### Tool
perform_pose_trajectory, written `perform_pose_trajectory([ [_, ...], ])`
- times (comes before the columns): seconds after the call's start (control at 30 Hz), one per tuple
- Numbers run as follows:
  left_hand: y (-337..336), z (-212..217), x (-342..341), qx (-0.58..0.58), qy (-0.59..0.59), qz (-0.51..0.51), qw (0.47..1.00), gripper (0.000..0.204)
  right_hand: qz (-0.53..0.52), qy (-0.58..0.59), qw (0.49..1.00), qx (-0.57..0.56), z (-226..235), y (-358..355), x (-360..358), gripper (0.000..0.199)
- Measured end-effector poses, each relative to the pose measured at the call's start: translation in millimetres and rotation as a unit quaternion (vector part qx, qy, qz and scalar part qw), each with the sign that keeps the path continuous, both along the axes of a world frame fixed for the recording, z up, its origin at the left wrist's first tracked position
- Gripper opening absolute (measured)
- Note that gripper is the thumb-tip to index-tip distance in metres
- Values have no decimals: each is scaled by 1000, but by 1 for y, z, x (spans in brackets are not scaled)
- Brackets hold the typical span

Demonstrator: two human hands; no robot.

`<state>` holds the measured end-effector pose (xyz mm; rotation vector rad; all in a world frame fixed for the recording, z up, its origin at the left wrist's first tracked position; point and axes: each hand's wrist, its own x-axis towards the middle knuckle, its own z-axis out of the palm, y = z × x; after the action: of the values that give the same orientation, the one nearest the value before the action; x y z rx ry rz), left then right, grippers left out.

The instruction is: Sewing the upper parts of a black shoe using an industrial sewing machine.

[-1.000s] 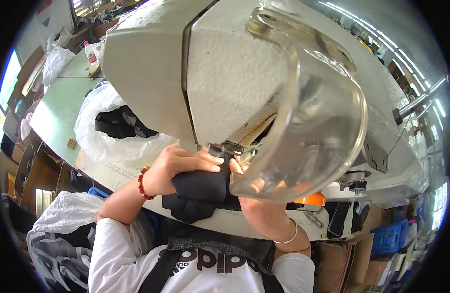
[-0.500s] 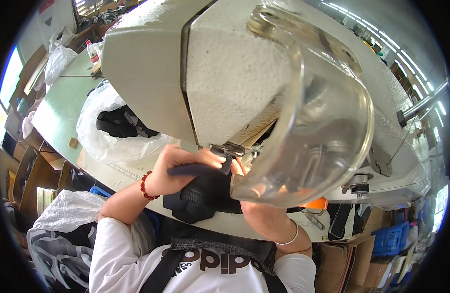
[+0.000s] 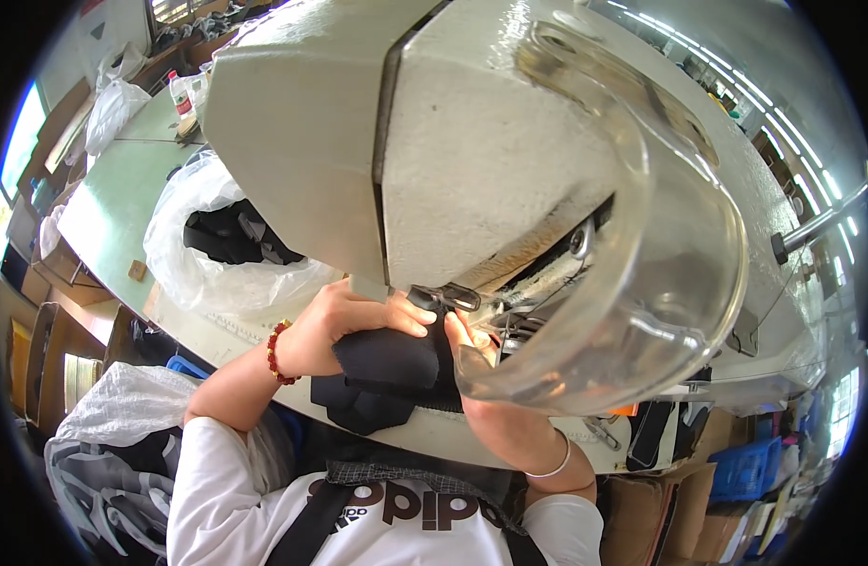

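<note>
Black cloth (image 3: 382,363), soft and floppy, lay bunched on the worktop (image 3: 104,208) under the sewing machine (image 3: 434,141). Left hand (image 3: 335,325) pressed it flat at nine o'clock; right hand (image 3: 471,344) pinched its three-o'clock edge, seemingly the best hold.

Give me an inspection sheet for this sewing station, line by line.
Surface: pale green table, light worn front edge.
Job's things: black fabric lying at the presser foot of the grey sewing machine; clear guard curves over the needle area.
Clutter: clear plastic bag of dark cloth beside the machine; bottle at the far end.
Hands: left hand flat on the fabric, red bead bracelet at the wrist; right hand partly behind the guard, fingertips at the foot, bangle at the wrist.
Cables: nothing seen.
Surroundings: white bag at lower left, blue crate and cartons at right.
</note>
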<state>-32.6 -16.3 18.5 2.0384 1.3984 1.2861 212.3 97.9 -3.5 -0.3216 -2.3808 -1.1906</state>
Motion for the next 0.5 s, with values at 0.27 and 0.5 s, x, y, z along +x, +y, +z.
perform_pose_trajectory([
  [0.27, 11, -14, -10, 39, 37, -20, 998, 43, 105, 74, 955, -267, 4, 0, -4, 26],
  [0.5, 14, -9, -10, 57, 10, -34, 998, 44, 74, 78, 933, -344, 12, -4, -4, 50],
])
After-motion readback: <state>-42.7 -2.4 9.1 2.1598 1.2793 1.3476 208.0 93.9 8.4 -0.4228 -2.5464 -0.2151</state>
